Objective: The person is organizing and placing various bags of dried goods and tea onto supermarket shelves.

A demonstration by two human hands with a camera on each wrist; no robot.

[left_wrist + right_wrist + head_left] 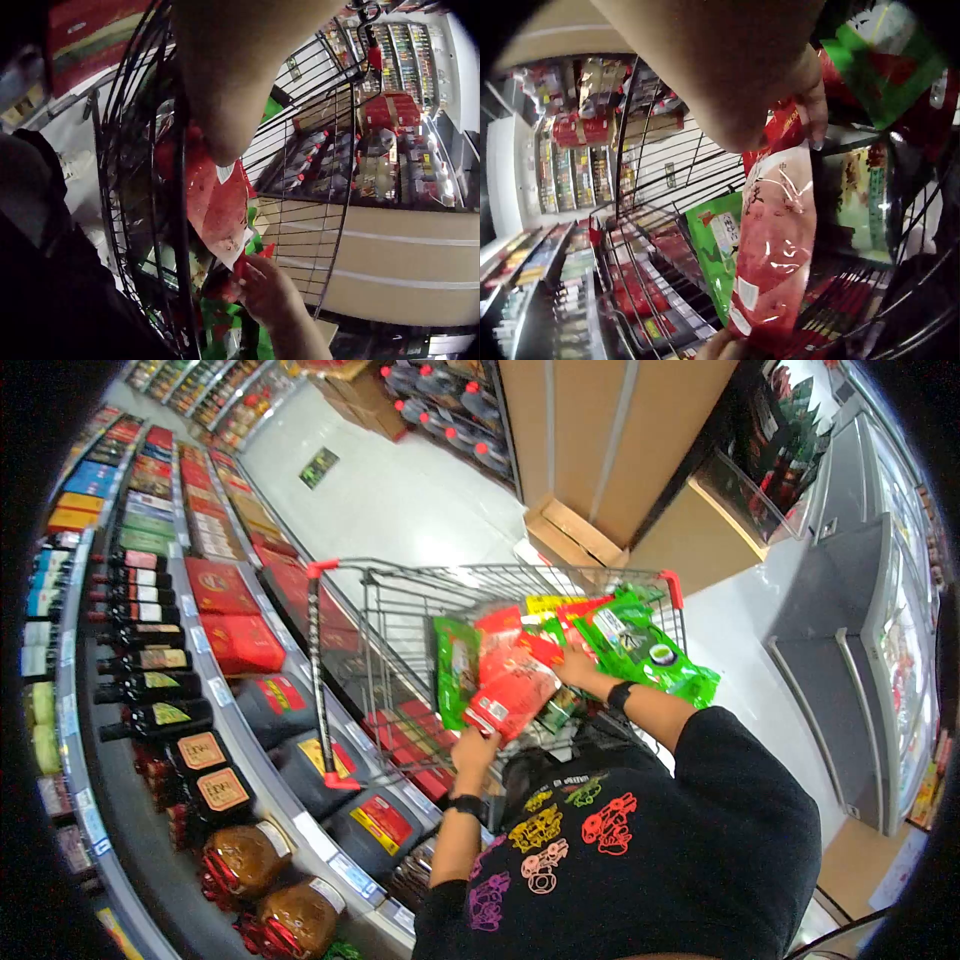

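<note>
My left hand (474,748) pinches the near end of a red and pink plastic food bag (515,690). My right hand (576,668) grips its other end, the fingers (816,116) curled on the red top in the right wrist view. Stretched between both hands, the bag is over the wire shopping cart (390,585). To its left stands a green packet (456,665). A larger green bag (650,650) lies to the right, by my right forearm. In the left wrist view, the forearm hides most of the left hand.
Along the left run shelves with dark bottles (150,685), round brown jars (245,860) and red boxes (235,640). Grey freezers (835,630) stand on the right. Beyond the cart are an open cardboard box (570,535) and large bottles with red caps (450,410).
</note>
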